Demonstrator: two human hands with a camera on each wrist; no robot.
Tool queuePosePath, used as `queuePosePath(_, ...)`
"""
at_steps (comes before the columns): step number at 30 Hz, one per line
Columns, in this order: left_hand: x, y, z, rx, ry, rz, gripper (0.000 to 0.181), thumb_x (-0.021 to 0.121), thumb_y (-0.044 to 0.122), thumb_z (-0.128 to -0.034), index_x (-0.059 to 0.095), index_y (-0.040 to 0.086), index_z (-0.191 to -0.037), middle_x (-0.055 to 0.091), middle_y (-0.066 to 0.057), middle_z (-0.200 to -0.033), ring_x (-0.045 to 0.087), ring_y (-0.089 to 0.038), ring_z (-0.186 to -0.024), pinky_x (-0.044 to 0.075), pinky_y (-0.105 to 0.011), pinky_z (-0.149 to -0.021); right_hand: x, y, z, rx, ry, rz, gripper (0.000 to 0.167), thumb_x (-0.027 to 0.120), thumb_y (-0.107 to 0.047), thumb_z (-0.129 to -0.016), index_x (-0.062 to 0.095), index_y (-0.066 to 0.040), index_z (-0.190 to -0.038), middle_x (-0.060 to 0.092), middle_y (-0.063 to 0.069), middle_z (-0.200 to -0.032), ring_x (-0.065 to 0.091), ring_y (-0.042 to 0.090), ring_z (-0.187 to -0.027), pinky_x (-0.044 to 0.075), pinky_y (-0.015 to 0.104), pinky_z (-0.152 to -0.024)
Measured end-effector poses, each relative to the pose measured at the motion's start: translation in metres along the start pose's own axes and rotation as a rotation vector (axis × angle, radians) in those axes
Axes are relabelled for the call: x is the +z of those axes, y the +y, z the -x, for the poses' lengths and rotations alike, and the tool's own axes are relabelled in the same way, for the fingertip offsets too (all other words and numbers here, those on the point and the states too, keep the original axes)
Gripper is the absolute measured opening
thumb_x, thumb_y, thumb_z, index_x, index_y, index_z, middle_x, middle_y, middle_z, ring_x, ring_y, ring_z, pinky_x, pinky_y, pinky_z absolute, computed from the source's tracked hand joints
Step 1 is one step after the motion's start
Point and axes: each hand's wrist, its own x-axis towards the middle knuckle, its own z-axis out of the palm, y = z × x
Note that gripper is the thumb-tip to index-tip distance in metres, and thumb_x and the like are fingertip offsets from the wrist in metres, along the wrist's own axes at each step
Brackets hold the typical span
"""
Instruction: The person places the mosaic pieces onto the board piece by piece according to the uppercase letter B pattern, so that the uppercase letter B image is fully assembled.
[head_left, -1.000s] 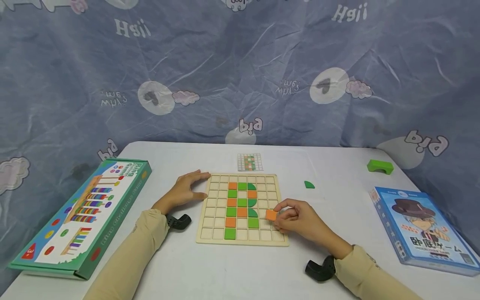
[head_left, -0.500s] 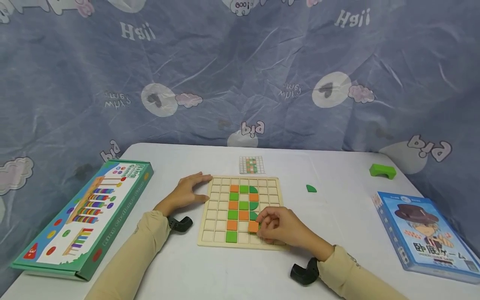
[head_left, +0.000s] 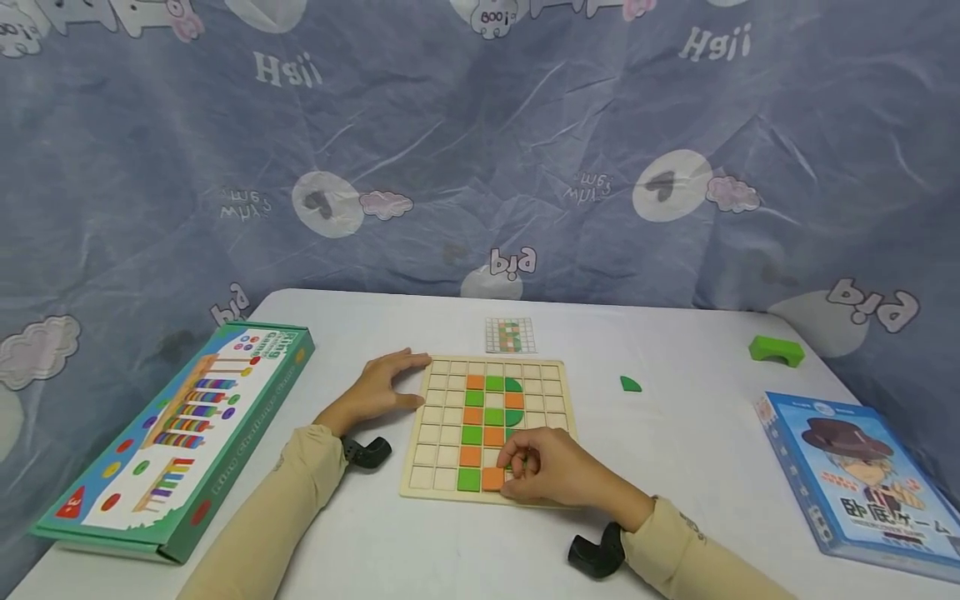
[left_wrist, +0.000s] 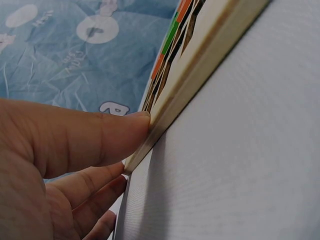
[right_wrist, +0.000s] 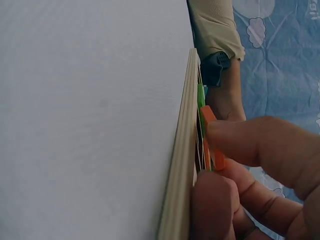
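A wooden grid board (head_left: 431,456) lies on the table, with orange and green squares and rounded green pieces set in its middle columns. Between thumb and fingers, my right hand (head_left: 558,469) pinches an orange square tile (head_left: 492,480) at the bottom row, just right of a green square (head_left: 468,480). That orange tile (right_wrist: 218,157) looks tilted over the board in the right wrist view. My left hand (head_left: 377,392) touches the board's left edge with thumb and fingertips, fingers fairly straight. Part of the board's lower right is hidden by the right hand.
Behind the board lies a small printed pattern card (head_left: 510,336). A green quarter-round piece (head_left: 630,384) sits to its right. Farther right are a green arch block (head_left: 776,350) and a blue game box (head_left: 855,479). A long green box (head_left: 180,433) lies at left.
My right hand has carried the orange tile leftward and nearer, from above the board's right side to its bottom row. My left hand has stayed at the board's left edge.
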Motion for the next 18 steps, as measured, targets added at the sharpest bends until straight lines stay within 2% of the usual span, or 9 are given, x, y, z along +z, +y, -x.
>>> queuePosePath(9,0.0004,0.0021,-0.0006,0.0,-0.002,0.007,0.075,0.082,0.022,-0.0859,0.058,0.001,-0.154,0.053,-0.019,-0.162,0.033,-0.044,-0.159,0.012,-0.069,-0.129,0.0001,-0.001,0.0017,-0.008,0.0,0.006,0.018,0.088,-0.005,-0.085,0.076,-0.008,-0.099,0.061,-0.008,-0.076,0.05,0.002,-0.063,0.043,0.018,-0.059)
queuePosePath(15,0.0002,0.0024,0.001,-0.009,0.008,0.001,0.076,0.083,0.022,-0.0848,0.059,0.002,-0.154,0.053,-0.018,-0.162,0.034,-0.044,-0.159,0.012,-0.07,-0.129,-0.0004,0.001,0.0011,-0.007,-0.019,-0.038,0.018,0.087,-0.007,-0.088,0.078,-0.005,-0.103,0.062,-0.007,-0.079,0.051,0.003,-0.063,0.044,0.018,-0.059)
queuePosePath(18,-0.0001,0.0016,0.0014,-0.01,0.008,0.003,0.075,0.083,0.022,-0.085,0.059,0.002,-0.154,0.053,-0.018,-0.162,0.033,-0.044,-0.159,0.012,-0.07,-0.129,-0.003,0.0029,0.0007,-0.017,-0.048,-0.1,0.017,0.083,-0.007,-0.091,0.077,-0.001,-0.106,0.063,-0.005,-0.081,0.051,0.004,-0.064,0.044,0.017,-0.06)
